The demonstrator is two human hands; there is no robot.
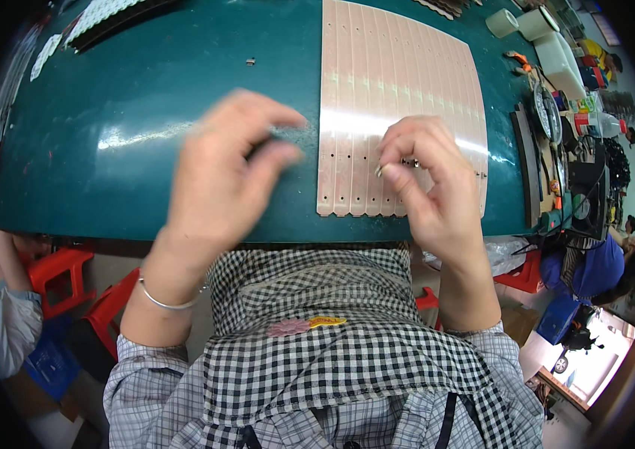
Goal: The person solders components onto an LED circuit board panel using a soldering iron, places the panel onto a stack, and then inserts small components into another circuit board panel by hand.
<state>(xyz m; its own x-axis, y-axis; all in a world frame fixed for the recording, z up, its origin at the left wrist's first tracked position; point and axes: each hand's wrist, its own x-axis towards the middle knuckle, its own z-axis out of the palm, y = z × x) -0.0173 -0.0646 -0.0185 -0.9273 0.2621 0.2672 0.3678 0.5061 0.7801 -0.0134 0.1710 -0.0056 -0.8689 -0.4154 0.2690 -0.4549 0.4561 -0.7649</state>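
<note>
A panel of pale copper-pink strips (389, 63), laid side by side and pierced with small holes, lies on the green table (145, 97). Over its near part, my right hand (437, 179) pinches a small shiny metal piece (379, 171) between thumb and forefinger; its exact kind is too small to make out. More small metal bits (480, 175) sit at the panel's near right side. My left hand (228, 172) hovers above the table left of the panel, smeared by motion, with thumb and forefinger apart and nothing visible between them.
One tiny metal part (250, 62) lies on the table beyond my left hand. Ridged strips (111, 19) are at the far left. White rolls (502, 23), a clear bottle (598, 124) and tools crowd the right side. Red stools (63, 280) stand below the table's left edge.
</note>
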